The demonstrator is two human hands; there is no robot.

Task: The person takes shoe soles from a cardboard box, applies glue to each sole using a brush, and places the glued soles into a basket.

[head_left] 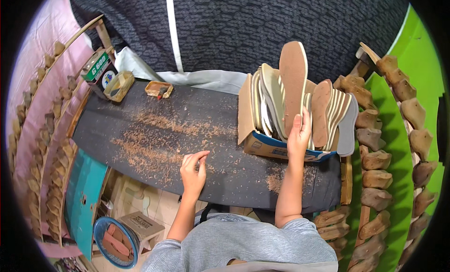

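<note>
My right hand (299, 133) grips the lower end of a long brown insole (293, 79) with a pale edge, its thumb on the brown face. The insole stands upright at a cardboard box (267, 147) packed with insoles. White and cream ones fill the left part of the box. Further right, a shorter brown insole (321, 115) leans in front of a striped row, with a grey insole (347, 126) at the end. Over the black-covered table, my left hand (193, 171) is loosely bent, thumb and forefinger apart, with nothing visible in it.
Brown shavings (154, 136) litter the table (206, 103). Toward the back left are a small tray (159, 89), a yellowish container (119, 86) and a green can (99, 70). Racks of wooden shoe lasts (376, 176) flank both sides. A blue basket (97, 234) with brown pieces stands low left.
</note>
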